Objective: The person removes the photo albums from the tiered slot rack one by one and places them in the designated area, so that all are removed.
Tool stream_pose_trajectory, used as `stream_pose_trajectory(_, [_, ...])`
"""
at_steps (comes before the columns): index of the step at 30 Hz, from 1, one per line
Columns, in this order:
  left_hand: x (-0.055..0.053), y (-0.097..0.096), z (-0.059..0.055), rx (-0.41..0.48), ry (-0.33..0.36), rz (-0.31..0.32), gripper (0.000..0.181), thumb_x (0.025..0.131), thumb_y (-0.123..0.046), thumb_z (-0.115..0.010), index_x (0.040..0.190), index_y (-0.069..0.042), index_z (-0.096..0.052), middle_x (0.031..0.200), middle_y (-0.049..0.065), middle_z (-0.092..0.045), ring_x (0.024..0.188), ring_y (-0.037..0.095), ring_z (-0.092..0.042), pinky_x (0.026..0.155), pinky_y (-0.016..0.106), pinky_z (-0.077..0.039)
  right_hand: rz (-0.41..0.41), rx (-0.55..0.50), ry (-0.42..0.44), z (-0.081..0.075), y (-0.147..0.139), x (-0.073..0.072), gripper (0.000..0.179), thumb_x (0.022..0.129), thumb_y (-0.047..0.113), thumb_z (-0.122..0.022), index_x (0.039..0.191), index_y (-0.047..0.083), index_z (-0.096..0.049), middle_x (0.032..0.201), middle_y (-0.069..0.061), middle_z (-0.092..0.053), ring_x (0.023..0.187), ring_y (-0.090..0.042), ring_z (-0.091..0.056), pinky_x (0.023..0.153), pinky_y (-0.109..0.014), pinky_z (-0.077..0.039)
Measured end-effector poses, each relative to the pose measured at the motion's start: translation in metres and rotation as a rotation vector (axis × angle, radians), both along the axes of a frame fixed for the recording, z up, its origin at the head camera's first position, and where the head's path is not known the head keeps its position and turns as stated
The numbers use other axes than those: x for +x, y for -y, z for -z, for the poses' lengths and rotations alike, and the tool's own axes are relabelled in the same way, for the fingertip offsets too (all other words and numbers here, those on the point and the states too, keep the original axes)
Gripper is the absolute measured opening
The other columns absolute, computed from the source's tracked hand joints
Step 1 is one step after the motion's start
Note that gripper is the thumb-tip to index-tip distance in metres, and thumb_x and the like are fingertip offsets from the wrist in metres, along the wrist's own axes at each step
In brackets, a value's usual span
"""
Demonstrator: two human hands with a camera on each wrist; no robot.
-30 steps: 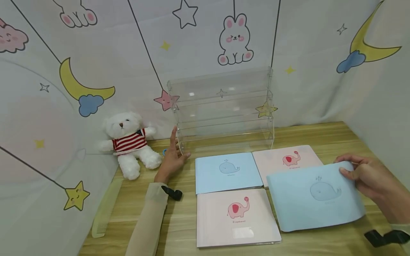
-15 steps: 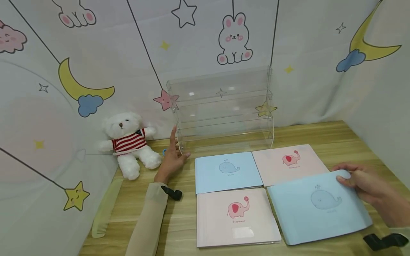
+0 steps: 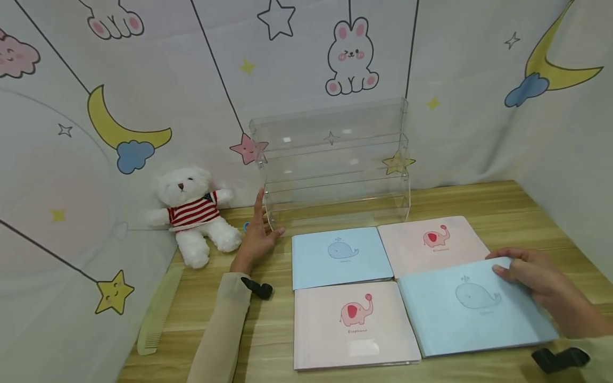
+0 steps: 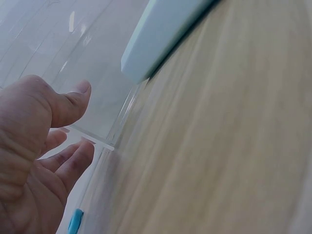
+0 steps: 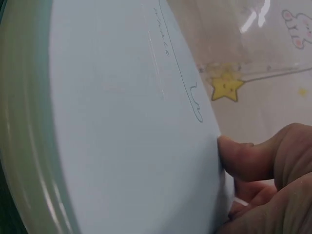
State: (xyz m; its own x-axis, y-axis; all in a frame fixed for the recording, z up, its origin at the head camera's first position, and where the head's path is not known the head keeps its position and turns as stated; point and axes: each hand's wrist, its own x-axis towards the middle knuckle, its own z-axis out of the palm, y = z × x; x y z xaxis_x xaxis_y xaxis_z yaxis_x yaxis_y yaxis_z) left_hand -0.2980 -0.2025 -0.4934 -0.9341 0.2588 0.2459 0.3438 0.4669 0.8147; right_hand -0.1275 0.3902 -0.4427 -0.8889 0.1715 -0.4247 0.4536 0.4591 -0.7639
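Observation:
My right hand [image 3: 536,274] pinches the far right corner of a light blue book [image 3: 479,308] with a whale drawn on its cover. The book lies almost flat at the near right, and in the right wrist view its cover [image 5: 117,117] bows, with the thumb on its edge. At the lower left side of a clear acrylic tiered rack [image 3: 335,159], my left hand [image 3: 256,239] rests with its fingers extended. The left wrist view shows these fingers [image 4: 75,163] by the rack's bottom corner, holding nothing.
Another blue whale book [image 3: 342,258] and two pink elephant books [image 3: 433,244] lie beside the held one. A white teddy bear [image 3: 193,213] sits left of the rack. A pale green comb [image 3: 160,314] lies at the table's left edge, and a small blue ring-like thing [image 4: 75,222] is behind the left hand.
My right hand has lowered the blue whale book to the table and shifted slightly left and down, the book straightening beside the pink one. The left hand has stayed at the rack.

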Motion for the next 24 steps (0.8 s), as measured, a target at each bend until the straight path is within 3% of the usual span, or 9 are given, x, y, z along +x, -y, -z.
stream_pose_trajectory(2, [0.001, 0.000, -0.001, -0.004, -0.010, 0.005, 0.125, 0.097, -0.003, -0.078, 0.168, -0.053, 0.011, 0.168, 0.034, -0.033, 0.141, 0.053, -0.056, 0.107, 0.064, -0.056, -0.013, 0.049, -0.017, 0.002, 0.000, 0.001, 0.028, 0.101, 0.009, -0.065, 0.127, 0.000, -0.072, 0.096, 0.003, -0.074, 0.083, -0.018, -0.068, 0.068, -0.031, -0.057])
stream_pose_trajectory(5, [0.001, 0.001, -0.002, -0.011, -0.021, 0.011, 0.125, 0.097, -0.003, -0.078, 0.170, -0.050, 0.012, 0.168, 0.035, -0.033, 0.141, 0.054, -0.056, 0.107, 0.065, -0.056, -0.061, 0.169, -0.084, 0.005, 0.001, 0.004, 0.037, 0.099, 0.013, -0.069, 0.131, -0.007, -0.068, 0.111, -0.021, -0.073, 0.095, -0.027, -0.064, 0.070, -0.028, -0.049])
stream_pose_trajectory(9, [0.002, 0.001, -0.002, -0.003, -0.016, 0.007, 0.125, 0.097, -0.003, -0.078, 0.169, -0.052, 0.011, 0.168, 0.034, -0.032, 0.141, 0.054, -0.056, 0.107, 0.065, -0.056, -0.123, 0.335, -0.168, 0.009, 0.002, 0.007, 0.046, 0.100, 0.021, -0.071, 0.133, -0.009, -0.065, 0.138, -0.042, -0.055, 0.108, -0.046, -0.054, 0.080, -0.037, -0.040])
stream_pose_trajectory(12, [0.002, 0.001, -0.003, 0.006, -0.010, 0.002, 0.125, 0.097, -0.003, -0.078, 0.169, -0.053, 0.011, 0.168, 0.034, -0.033, 0.142, 0.054, -0.055, 0.108, 0.065, -0.056, -0.157, 0.442, -0.196, 0.011, 0.003, 0.006, 0.047, 0.100, 0.028, -0.072, 0.130, -0.007, -0.066, 0.138, -0.046, -0.052, 0.108, -0.053, -0.052, 0.084, -0.051, -0.041])
stream_pose_trajectory(14, [0.002, 0.001, -0.003, 0.002, -0.013, 0.001, 0.124, 0.097, -0.003, -0.078, 0.169, -0.053, 0.011, 0.168, 0.034, -0.033, 0.141, 0.054, -0.056, 0.108, 0.065, -0.056, -0.181, 0.519, -0.211, 0.011, 0.004, 0.006, 0.048, 0.098, 0.032, -0.074, 0.127, -0.006, -0.067, 0.127, -0.044, -0.058, 0.101, -0.051, -0.055, 0.081, -0.053, -0.043])
stream_pose_trajectory(18, [0.002, 0.000, -0.003, -0.006, -0.031, 0.009, 0.123, 0.098, -0.004, -0.078, 0.170, -0.051, 0.010, 0.167, 0.035, -0.035, 0.139, 0.054, -0.057, 0.108, 0.065, -0.056, -0.203, 0.619, -0.217, 0.014, 0.008, 0.008, 0.052, 0.095, 0.033, -0.077, 0.123, -0.009, -0.063, 0.097, -0.030, -0.063, 0.086, -0.040, -0.057, 0.069, -0.043, -0.041])
stream_pose_trajectory(21, [0.002, 0.000, -0.003, -0.006, -0.036, 0.017, 0.123, 0.098, -0.004, -0.077, 0.170, -0.049, 0.011, 0.166, 0.034, -0.037, 0.139, 0.053, -0.058, 0.108, 0.066, -0.055, -0.187, 0.640, -0.201, 0.016, 0.013, 0.011, 0.060, 0.094, 0.033, -0.077, 0.128, -0.012, -0.056, 0.095, -0.029, -0.062, 0.088, -0.043, -0.056, 0.069, -0.046, -0.043])
stream_pose_trajectory(24, [0.002, 0.001, -0.004, -0.005, -0.032, 0.022, 0.123, 0.098, -0.005, -0.078, 0.170, -0.048, 0.011, 0.166, 0.033, -0.037, 0.140, 0.053, -0.058, 0.109, 0.066, -0.055, -0.142, 0.645, -0.217, 0.019, 0.019, 0.014, 0.068, 0.093, 0.032, -0.078, 0.134, -0.015, -0.048, 0.100, -0.034, -0.060, 0.095, -0.050, -0.053, 0.074, -0.056, -0.045])
